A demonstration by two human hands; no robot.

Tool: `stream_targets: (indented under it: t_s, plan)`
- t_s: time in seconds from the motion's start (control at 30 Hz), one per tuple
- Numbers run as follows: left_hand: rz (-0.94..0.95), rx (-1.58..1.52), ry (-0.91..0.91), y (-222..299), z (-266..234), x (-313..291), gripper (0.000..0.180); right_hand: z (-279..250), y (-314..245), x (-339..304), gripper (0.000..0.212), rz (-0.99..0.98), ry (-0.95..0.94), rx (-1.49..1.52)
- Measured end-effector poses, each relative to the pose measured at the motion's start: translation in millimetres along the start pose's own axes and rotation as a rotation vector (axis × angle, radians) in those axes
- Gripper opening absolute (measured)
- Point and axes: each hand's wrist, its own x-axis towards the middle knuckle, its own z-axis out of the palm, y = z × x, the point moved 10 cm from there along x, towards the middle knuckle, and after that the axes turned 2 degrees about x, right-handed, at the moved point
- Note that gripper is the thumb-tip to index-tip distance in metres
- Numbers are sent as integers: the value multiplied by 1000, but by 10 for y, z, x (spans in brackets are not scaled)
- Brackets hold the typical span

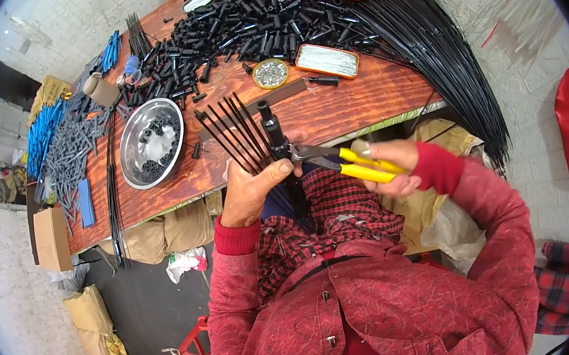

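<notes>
My left hand (249, 190) is closed around a fanned bunch of thin black rods (231, 129). With them it grips a stepped black tubular fitting (270, 121), which stands roughly upright by my thumb. The lower ends of the rods run down toward my lap. In my right hand (405, 155) is a pair of pliers (368, 171) with yellow handles, fingers wrapped round them. The metal jaws reach left to the fitting, just beside my left thumb. What lies between the jaws is too small to make out.
The wooden table (367, 101) bears a heap of black tubular parts (260, 22), a metal bowl (128, 169), a round tin of small metal pieces (270, 74) and a tray of thin pins (327, 60). Long black rods (446, 54) overhang its right edge. Grey parts (74, 149) lie left.
</notes>
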Motion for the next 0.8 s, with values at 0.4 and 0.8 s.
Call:
stream_targets:
  t_s: [0.4, 0.8]
  plan:
    - [123, 192, 44, 160, -29, 18, 28, -8, -478, -57, 56, -349, 103, -499]
    - [53, 69, 68, 146, -6, -9, 35, 304, -429, -155, 50, -207, 183, -497]
